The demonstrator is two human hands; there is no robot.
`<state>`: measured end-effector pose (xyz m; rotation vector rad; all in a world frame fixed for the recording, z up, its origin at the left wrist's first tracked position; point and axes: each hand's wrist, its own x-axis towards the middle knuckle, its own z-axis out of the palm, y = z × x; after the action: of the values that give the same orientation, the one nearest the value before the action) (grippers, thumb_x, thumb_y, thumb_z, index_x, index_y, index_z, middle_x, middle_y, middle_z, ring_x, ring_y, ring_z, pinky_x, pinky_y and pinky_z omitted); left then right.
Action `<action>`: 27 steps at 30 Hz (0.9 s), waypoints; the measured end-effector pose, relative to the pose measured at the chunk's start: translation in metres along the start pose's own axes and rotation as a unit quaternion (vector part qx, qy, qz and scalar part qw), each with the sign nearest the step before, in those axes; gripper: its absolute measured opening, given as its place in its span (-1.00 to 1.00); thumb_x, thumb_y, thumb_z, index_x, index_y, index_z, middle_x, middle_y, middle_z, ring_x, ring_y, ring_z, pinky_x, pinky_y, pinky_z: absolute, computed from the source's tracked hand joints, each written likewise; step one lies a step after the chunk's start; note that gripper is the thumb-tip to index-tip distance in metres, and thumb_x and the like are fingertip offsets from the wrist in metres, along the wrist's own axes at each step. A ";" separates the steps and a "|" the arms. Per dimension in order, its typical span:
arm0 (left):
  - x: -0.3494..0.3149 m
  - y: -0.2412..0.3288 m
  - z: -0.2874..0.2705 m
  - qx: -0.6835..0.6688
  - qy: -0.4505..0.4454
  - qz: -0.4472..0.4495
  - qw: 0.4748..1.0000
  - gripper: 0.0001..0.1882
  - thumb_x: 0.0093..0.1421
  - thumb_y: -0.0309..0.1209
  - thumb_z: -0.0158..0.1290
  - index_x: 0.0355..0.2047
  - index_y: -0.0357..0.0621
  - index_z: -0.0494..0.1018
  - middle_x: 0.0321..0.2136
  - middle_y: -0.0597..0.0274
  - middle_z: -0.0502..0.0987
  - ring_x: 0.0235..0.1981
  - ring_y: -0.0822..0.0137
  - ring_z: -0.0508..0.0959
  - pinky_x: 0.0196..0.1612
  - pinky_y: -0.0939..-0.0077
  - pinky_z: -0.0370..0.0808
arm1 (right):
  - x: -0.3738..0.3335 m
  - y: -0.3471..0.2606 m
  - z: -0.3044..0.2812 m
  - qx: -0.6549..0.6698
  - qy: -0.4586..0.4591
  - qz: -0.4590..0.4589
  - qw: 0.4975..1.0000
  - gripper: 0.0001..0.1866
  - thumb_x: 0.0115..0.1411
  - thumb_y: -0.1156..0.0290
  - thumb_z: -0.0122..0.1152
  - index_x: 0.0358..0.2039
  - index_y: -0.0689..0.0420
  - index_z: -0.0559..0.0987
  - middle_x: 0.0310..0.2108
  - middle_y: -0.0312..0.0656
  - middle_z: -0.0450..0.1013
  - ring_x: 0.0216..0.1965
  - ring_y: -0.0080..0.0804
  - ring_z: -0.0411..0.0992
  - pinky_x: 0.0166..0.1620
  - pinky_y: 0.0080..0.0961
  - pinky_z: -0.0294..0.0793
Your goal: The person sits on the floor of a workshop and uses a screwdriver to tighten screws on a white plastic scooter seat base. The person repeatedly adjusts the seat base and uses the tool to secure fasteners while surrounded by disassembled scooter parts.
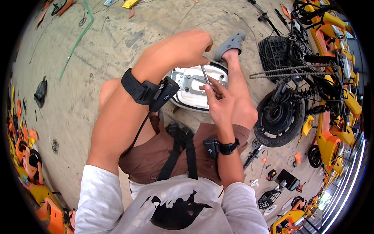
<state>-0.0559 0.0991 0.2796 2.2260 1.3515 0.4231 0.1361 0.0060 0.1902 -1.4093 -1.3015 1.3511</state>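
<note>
On the floor [117, 35], a white seat base at a midway stage

Between the person's legs [239, 80], the white seat base [193, 100] lay with its bracketed side up; metal brackets [184, 80] already sat on it, though whether they were fully fastened could not be told; the right hand [221, 103] pinched a slim silvery rod [205, 74] between thumb and fingers, near its lower end; the left hand [191, 46] arched over the rod's upper end with fingers curled, but whether they gripped it or merely hung beside it could not be told; the rod slanted above the seat base, its lower end lost at the right fingers; the work seemed underway rather than finished, with both hands gathered at the rod; how much was left could not be judged; a black wheel [280, 119] stood beyond the right leg.
</note>
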 end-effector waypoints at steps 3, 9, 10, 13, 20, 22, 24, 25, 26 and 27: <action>0.001 0.004 -0.005 -0.005 -0.047 -0.048 0.998 -0.63 0.01 -0.34 0.25 -0.24 -0.37 0.54 -0.41 -0.14 0.57 -0.34 -0.05 0.57 -0.25 0.22 0.49 | 0.001 0.001 0.004 0.015 -0.009 -0.002 1.000 -0.64 0.27 0.41 0.18 0.04 0.30 0.51 -0.37 -0.18 0.60 -0.38 -0.68 0.44 -0.33 -0.71 0.39; -0.003 0.001 -0.003 -0.007 -0.046 -0.049 0.998 -0.60 0.03 -0.32 0.24 -0.20 -0.38 0.52 -0.35 -0.18 0.58 -0.27 -0.06 0.57 -0.19 0.22 0.50 | 0.003 0.009 0.010 0.029 -0.006 0.007 1.000 -0.63 0.29 0.42 0.15 0.05 0.35 0.48 -0.34 -0.15 0.58 -0.33 -0.65 0.47 -0.28 -0.69 0.41; -0.004 0.000 -0.003 -0.006 -0.038 -0.050 0.998 -0.59 0.03 -0.31 0.24 -0.19 -0.38 0.52 -0.35 -0.18 0.58 -0.27 -0.07 0.58 -0.19 0.22 0.50 | 0.004 0.009 0.011 0.030 -0.006 0.011 0.999 -0.63 0.29 0.42 0.14 0.05 0.35 0.48 -0.34 -0.15 0.58 -0.33 -0.65 0.46 -0.28 -0.69 0.41; -0.006 0.001 -0.006 -0.006 -0.041 -0.051 0.998 -0.58 0.04 -0.30 0.24 -0.18 -0.39 0.51 -0.35 -0.18 0.58 -0.26 -0.07 0.58 -0.19 0.22 0.51 | 0.005 0.007 0.012 0.012 -0.012 0.018 1.000 -0.63 0.29 0.42 0.14 0.05 0.35 0.48 -0.35 -0.16 0.58 -0.35 -0.65 0.45 -0.29 -0.68 0.41; -0.006 0.002 -0.008 -0.003 -0.053 -0.062 0.997 -0.58 0.05 -0.29 0.24 -0.17 -0.38 0.51 -0.36 -0.18 0.58 -0.28 -0.06 0.58 -0.19 0.22 0.51 | 0.005 0.000 0.016 -0.007 -0.008 0.003 1.000 -0.62 0.30 0.41 0.13 0.05 0.36 0.47 -0.37 -0.15 0.58 -0.37 -0.66 0.43 -0.29 -0.67 0.41; -0.006 0.001 -0.009 -0.006 -0.050 -0.057 0.997 -0.57 0.05 -0.28 0.24 -0.17 -0.38 0.52 -0.36 -0.17 0.58 -0.27 -0.05 0.58 -0.18 0.22 0.51 | 0.005 -0.001 0.017 -0.009 -0.005 0.000 1.000 -0.62 0.30 0.41 0.13 0.06 0.37 0.47 -0.37 -0.15 0.58 -0.36 -0.66 0.44 -0.28 -0.66 0.41; -0.008 0.001 -0.010 -0.005 -0.048 -0.055 0.997 -0.57 0.05 -0.28 0.24 -0.17 -0.38 0.51 -0.35 -0.17 0.58 -0.26 -0.06 0.58 -0.18 0.22 0.51 | 0.005 -0.003 0.018 -0.013 -0.007 -0.004 1.000 -0.62 0.30 0.41 0.13 0.06 0.37 0.47 -0.36 -0.14 0.58 -0.36 -0.65 0.44 -0.27 -0.65 0.42; -0.008 0.001 -0.011 -0.003 -0.049 -0.055 0.997 -0.57 0.05 -0.28 0.24 -0.17 -0.38 0.51 -0.35 -0.17 0.58 -0.26 -0.06 0.58 -0.17 0.22 0.51 | 0.005 -0.004 0.018 -0.016 -0.009 -0.006 1.000 -0.62 0.30 0.41 0.12 0.06 0.38 0.47 -0.36 -0.14 0.58 -0.36 -0.65 0.44 -0.27 -0.65 0.42; -0.008 0.001 -0.011 -0.001 -0.051 -0.055 0.997 -0.56 0.05 -0.27 0.24 -0.17 -0.38 0.51 -0.34 -0.18 0.58 -0.25 -0.06 0.58 -0.17 0.22 0.50 | 0.005 -0.004 0.018 -0.014 -0.009 -0.006 1.000 -0.62 0.30 0.41 0.12 0.06 0.38 0.47 -0.36 -0.14 0.58 -0.36 -0.65 0.44 -0.27 -0.65 0.41; -0.007 0.001 -0.011 -0.002 -0.052 -0.058 0.997 -0.56 0.05 -0.27 0.24 -0.17 -0.38 0.51 -0.34 -0.18 0.58 -0.24 -0.06 0.57 -0.16 0.22 0.50 | 0.006 -0.003 0.018 -0.011 -0.010 -0.005 1.000 -0.61 0.30 0.41 0.12 0.06 0.38 0.47 -0.36 -0.14 0.58 -0.36 -0.65 0.44 -0.27 -0.65 0.41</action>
<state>-0.0642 0.0952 0.2889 2.1233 1.4134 0.2643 0.1174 0.0099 0.1895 -1.4057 -1.3399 1.3508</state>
